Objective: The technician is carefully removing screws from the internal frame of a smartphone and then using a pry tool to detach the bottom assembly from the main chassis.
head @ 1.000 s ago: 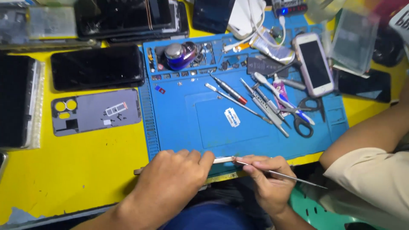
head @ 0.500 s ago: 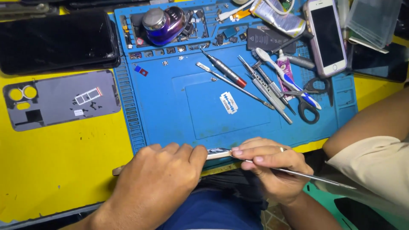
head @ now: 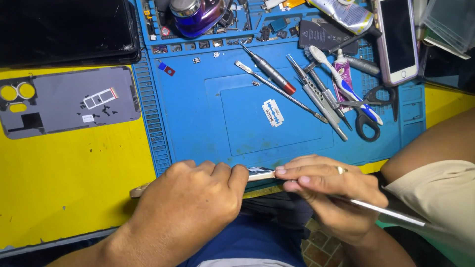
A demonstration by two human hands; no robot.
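My left hand (head: 190, 202) curls over a thin phone frame (head: 260, 174) held on edge at the near rim of the blue work mat (head: 198, 123); only a short pale strip of it shows between my hands, and a tan end pokes out at the left. My right hand (head: 329, 190), wearing a ring, pinches the frame's other side and also grips a long thin metal tool (head: 391, 211) that points away to the right.
On the mat lie a razor blade (head: 271, 112), screwdrivers (head: 269, 74), tweezers (head: 319, 96), a toothbrush (head: 346, 86), scissors (head: 368, 111) and a purple pot (head: 195, 15). A white phone (head: 396, 39) lies top right, a grey phone back cover (head: 69, 101) on the yellow table, left.
The view has shifted closer and downward, so the mat fills more of the frame. Both hands keep the same hold on the frame at the mat's near edge.
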